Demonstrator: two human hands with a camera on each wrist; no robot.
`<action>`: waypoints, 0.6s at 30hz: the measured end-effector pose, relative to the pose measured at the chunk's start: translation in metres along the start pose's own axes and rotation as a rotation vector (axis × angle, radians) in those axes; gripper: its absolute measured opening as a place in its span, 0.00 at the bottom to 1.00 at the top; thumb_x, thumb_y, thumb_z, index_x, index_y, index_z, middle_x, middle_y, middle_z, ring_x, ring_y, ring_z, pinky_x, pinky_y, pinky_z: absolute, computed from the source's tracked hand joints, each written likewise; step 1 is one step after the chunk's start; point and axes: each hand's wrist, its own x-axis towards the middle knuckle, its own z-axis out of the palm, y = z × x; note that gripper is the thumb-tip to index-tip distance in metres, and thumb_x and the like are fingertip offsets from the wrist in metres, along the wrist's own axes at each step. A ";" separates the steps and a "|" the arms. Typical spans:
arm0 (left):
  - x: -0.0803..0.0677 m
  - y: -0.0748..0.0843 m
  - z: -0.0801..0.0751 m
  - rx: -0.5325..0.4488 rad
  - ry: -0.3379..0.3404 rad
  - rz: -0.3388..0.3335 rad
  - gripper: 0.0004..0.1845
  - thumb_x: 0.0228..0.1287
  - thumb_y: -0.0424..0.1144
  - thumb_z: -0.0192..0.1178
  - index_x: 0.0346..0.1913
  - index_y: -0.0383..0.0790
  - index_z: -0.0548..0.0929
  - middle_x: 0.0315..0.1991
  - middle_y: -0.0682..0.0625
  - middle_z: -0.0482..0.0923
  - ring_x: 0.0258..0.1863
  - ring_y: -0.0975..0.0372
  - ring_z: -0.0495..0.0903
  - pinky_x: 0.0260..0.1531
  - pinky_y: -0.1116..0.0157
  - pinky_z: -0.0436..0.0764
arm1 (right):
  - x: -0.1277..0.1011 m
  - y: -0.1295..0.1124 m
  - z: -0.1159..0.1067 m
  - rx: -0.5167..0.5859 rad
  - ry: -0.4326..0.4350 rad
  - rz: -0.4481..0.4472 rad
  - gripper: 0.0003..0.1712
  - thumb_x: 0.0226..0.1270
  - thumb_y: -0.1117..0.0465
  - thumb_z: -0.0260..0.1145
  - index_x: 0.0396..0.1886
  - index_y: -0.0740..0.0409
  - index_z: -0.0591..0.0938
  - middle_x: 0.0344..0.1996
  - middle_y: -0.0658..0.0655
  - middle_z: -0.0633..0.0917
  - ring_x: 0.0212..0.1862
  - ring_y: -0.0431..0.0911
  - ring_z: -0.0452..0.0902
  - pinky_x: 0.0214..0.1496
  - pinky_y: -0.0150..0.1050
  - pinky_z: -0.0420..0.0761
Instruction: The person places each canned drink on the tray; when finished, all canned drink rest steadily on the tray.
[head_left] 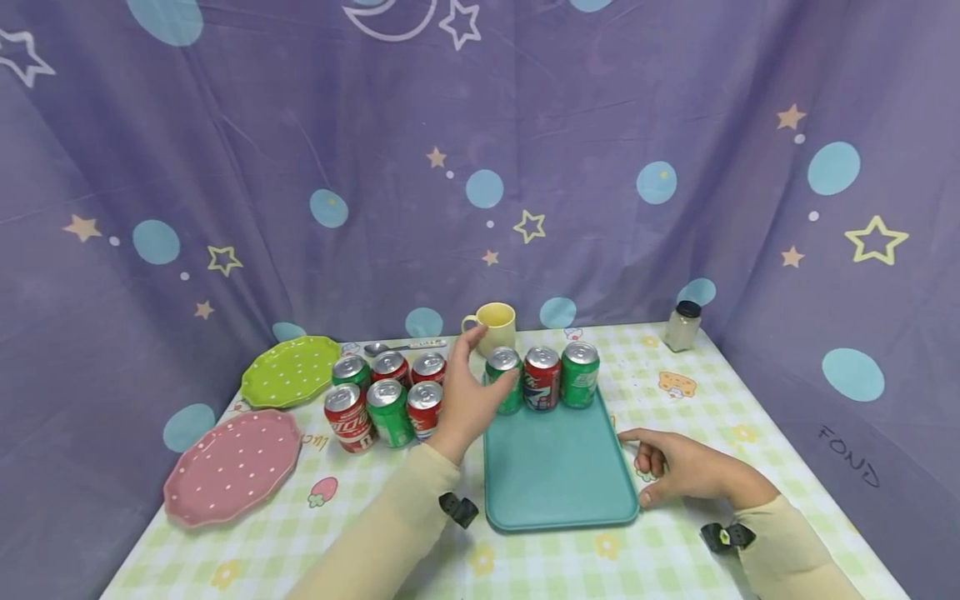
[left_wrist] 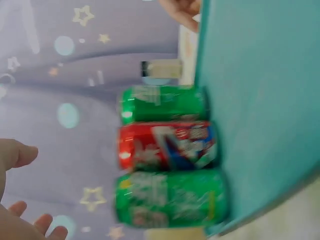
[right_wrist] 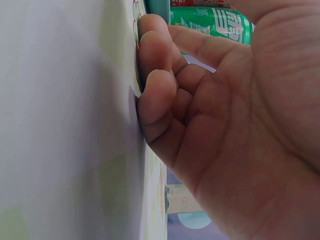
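Three cans stand in a row at the far end of a teal tray (head_left: 558,475): a green can (left_wrist: 170,200) on the left, a red can (head_left: 542,387) in the middle and a green can (head_left: 580,382) on the right. My left hand (head_left: 467,400) hovers above the tray's left side, close by the left green can, with thumb and fingers spread. The left wrist view shows those fingers apart from the cans. At the tray's right edge, my right hand (head_left: 682,468) rests low on the cloth. Its index fingertip and thumb touch the rim; the other fingers are loosely bent.
Several red and green soda cans (head_left: 387,408) stand in two rows left of the tray. A yellow mug (head_left: 497,325) and a spoon (head_left: 408,345) are behind. Green (head_left: 291,371) and pink plates (head_left: 232,468) lie at left, and a black-lidded jar (head_left: 682,327) stands at back right.
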 end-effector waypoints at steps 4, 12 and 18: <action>-0.008 0.015 -0.028 -0.061 -0.004 0.114 0.39 0.61 0.28 0.74 0.74 0.41 0.71 0.72 0.48 0.70 0.70 0.57 0.70 0.72 0.54 0.67 | 0.000 0.000 0.000 -0.010 0.000 -0.005 0.55 0.56 0.58 0.84 0.77 0.70 0.65 0.40 0.59 0.79 0.37 0.50 0.74 0.38 0.37 0.76; -0.027 0.008 -0.103 0.014 0.053 0.156 0.37 0.62 0.29 0.75 0.73 0.43 0.73 0.71 0.50 0.73 0.71 0.60 0.70 0.69 0.57 0.69 | 0.000 0.001 0.000 -0.007 -0.001 -0.001 0.55 0.56 0.58 0.84 0.77 0.70 0.64 0.40 0.60 0.78 0.37 0.50 0.74 0.37 0.37 0.76; -0.035 -0.025 -0.156 0.094 0.148 0.078 0.37 0.60 0.27 0.75 0.73 0.39 0.73 0.70 0.47 0.73 0.72 0.57 0.68 0.72 0.58 0.67 | -0.001 0.003 0.000 -0.024 -0.003 0.009 0.55 0.57 0.56 0.84 0.78 0.69 0.64 0.40 0.59 0.79 0.37 0.49 0.74 0.38 0.38 0.77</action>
